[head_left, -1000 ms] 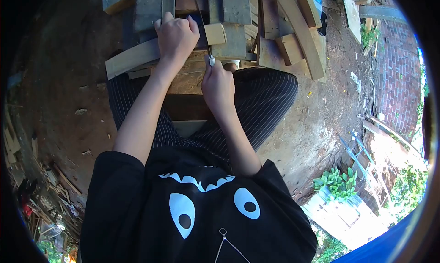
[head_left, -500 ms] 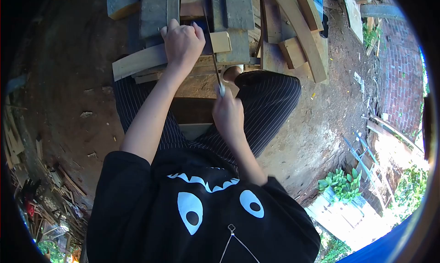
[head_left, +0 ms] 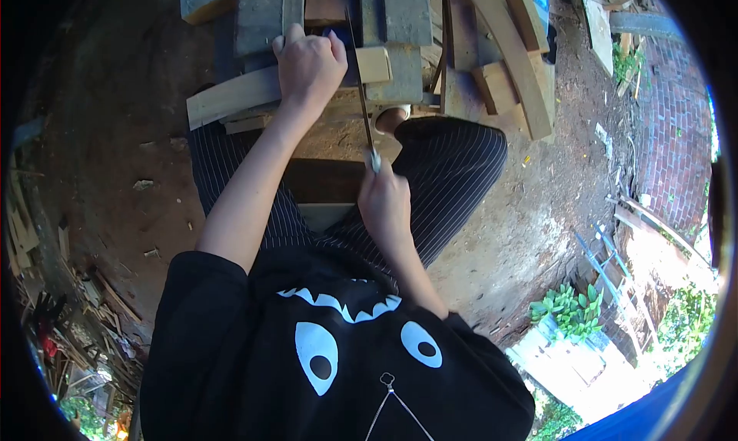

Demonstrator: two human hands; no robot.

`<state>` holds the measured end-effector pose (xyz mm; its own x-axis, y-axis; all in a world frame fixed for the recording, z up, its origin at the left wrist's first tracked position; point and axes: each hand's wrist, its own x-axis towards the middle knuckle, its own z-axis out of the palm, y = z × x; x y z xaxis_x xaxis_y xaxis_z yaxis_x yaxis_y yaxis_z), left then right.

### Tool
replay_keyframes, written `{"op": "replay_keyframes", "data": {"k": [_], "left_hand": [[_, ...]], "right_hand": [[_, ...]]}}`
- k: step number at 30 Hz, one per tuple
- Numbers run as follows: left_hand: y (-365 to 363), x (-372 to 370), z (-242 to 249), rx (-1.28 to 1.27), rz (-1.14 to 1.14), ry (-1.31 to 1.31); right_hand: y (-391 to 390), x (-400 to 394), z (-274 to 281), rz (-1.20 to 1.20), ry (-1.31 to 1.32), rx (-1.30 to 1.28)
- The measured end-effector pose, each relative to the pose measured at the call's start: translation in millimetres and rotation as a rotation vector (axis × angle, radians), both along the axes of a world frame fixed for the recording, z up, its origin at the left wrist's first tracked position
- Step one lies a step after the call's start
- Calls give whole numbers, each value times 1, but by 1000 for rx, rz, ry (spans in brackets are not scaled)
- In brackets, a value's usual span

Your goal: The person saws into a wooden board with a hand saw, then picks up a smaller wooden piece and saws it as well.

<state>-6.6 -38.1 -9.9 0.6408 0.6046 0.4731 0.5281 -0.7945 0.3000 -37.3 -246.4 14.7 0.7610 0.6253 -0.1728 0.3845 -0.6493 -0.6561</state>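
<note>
A curved pale wooden piece [head_left: 234,99] lies across the work surface, and my left hand [head_left: 311,64] is closed on it from above. Its short end block [head_left: 374,64] shows right of the saw. My right hand [head_left: 385,203] is wrapped round the handle of a thin saw [head_left: 363,95], held close to my lap. The blade runs away from me, across the wood between my left hand and the end block. How deep the blade sits in the wood cannot be made out.
Grey boards [head_left: 407,14] form the work surface in front. At right, a long curved wooden piece [head_left: 511,57] lies beside a small block [head_left: 496,87]. My striped trouser legs flank the bench's near edge. Scrap wood [head_left: 108,341] lies at lower left, a green plant [head_left: 569,310] at lower right.
My right hand and the saw have moved slightly toward my body. My left hand stays closed on the curved wooden piece. The view has shifted a little.
</note>
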Motion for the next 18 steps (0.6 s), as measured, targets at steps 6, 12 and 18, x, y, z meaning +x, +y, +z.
{"op": "replay_keyframes", "data": {"k": [6, 12, 18], "left_hand": [[0, 0, 4, -19, 26, 62], [-1, -2, 3, -28, -26, 26], [0, -1, 5, -25, 16, 27]], "right_hand": [[45, 23, 0, -26, -45, -48], [3, -2, 7, 5, 11, -95], [37, 16, 0, -24, -33, -71]]}}
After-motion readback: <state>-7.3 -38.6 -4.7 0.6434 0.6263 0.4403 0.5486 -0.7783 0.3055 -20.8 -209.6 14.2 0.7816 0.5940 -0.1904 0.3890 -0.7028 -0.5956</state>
